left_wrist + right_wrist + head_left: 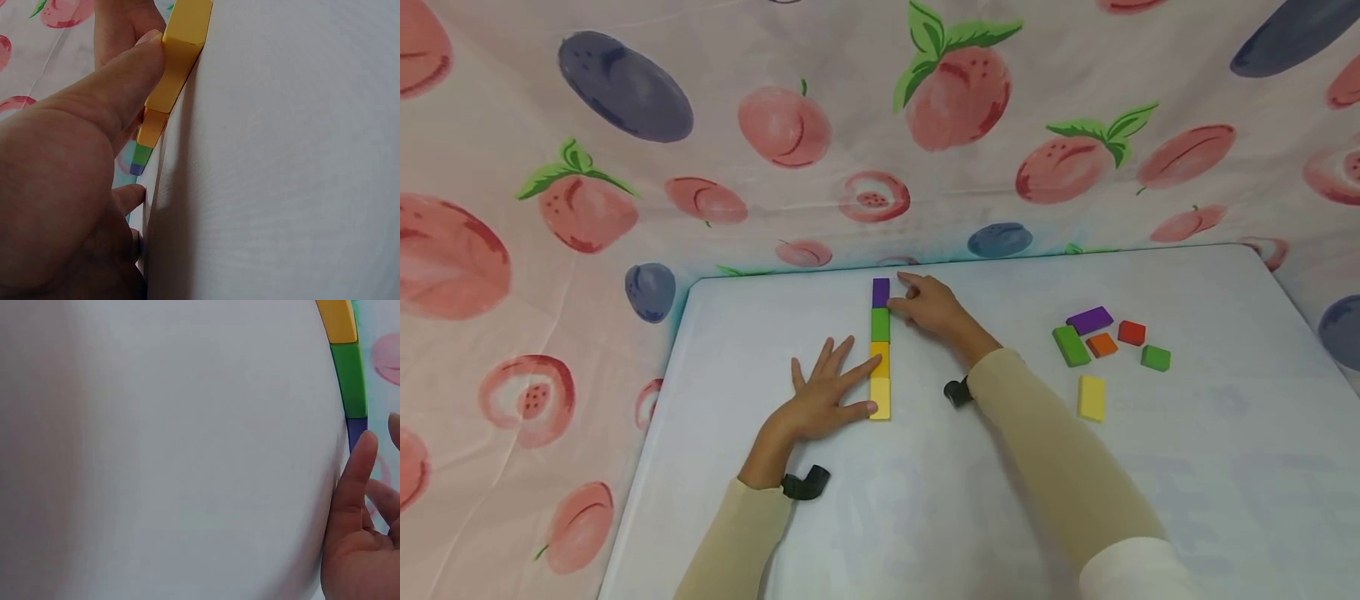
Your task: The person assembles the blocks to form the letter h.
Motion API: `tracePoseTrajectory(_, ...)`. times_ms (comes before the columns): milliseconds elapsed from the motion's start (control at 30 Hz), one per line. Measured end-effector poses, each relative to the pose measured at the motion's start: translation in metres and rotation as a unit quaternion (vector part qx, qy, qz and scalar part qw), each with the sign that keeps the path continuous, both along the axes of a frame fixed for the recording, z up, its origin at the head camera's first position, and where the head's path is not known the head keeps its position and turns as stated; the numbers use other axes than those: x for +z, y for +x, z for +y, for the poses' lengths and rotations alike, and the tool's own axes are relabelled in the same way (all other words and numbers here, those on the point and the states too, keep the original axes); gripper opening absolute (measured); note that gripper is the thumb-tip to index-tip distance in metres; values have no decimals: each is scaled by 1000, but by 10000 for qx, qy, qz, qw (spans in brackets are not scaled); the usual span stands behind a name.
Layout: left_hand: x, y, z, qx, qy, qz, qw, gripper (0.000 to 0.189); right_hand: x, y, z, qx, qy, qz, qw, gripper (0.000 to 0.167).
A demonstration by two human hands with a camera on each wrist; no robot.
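A straight row of blocks lies on the white table, end to end: a purple block (881,293) at the far end, then a green block (880,326), an orange-yellow block (883,361) and a yellow block (881,398) nearest. My left hand (822,402) spreads its fingers at the row's left side; its index fingertip rests on the orange-yellow block and its thumb touches the yellow one. On the right side, my right hand (934,307) has its thumb tip against the row near the purple-green joint. Its index finger points past the purple block; other fingers are bent, holding nothing visible.
Loose blocks lie to the right: purple (1090,321), green (1071,346), orange (1102,345), red (1132,332), a smaller green (1156,358) and yellow (1092,398). Fruit-patterned cloth (700,108) stands behind the table (1000,517) and at its left side.
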State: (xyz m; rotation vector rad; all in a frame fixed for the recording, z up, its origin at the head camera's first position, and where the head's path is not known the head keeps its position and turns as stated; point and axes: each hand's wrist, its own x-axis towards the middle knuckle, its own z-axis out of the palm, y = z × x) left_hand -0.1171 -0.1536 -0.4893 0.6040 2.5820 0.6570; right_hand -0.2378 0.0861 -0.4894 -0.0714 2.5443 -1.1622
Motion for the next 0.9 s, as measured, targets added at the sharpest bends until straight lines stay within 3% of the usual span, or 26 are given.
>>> tracePoseTrajectory(200, -1, 0, 0, -1, -10, -33, 10000, 72, 8, 12, 13, -112, -596, -249, 9978, 56)
tracePoseTrajectory(333, -2, 0, -1, 19, -5, -26, 10000, 72, 20, 20, 24, 15, -695, -139, 9975, 48)
tracePoseTrajectory(500, -3, 1, -1, 41, -26, -9, 10000, 72, 44, 27, 42, 369, -544, 245, 9975, 47)
tracePoseTrajectory(667, -2, 1, -1, 24, 7, -21, 10000, 72, 65, 35, 66, 619, -1, 808, 9948, 45)
tracePoseTrajectory(900, 1, 3, -1, -42, 88, 69, 9999, 72, 82, 50, 108, 1084, 598, 1833, 9752, 36)
